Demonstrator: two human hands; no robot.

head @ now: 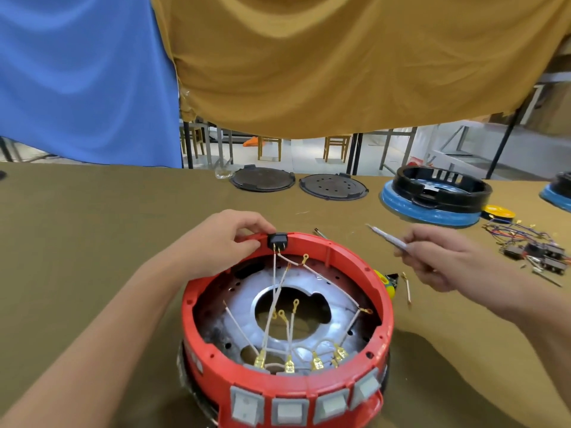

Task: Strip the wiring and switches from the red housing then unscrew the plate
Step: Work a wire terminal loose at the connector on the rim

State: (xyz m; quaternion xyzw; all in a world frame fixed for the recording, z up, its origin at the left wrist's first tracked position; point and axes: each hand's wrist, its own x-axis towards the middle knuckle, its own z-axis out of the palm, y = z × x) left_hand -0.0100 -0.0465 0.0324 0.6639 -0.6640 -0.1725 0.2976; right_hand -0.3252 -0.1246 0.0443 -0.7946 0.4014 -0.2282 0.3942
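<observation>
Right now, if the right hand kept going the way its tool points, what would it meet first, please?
Probably nothing soon: the right hand holds tweezers pointing up-left over bare table, behind the red housing. Depth is unclear.

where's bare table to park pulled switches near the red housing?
Free: the olive cloth left of the round red plastic housing, beyond the left hand, and the strip between the housing's far rim and the two black round lids. Crowded: right side, with the right hand holding a thin metal tool, the pile of stripped wires and black switches, and the blue-and-black housing.
</observation>
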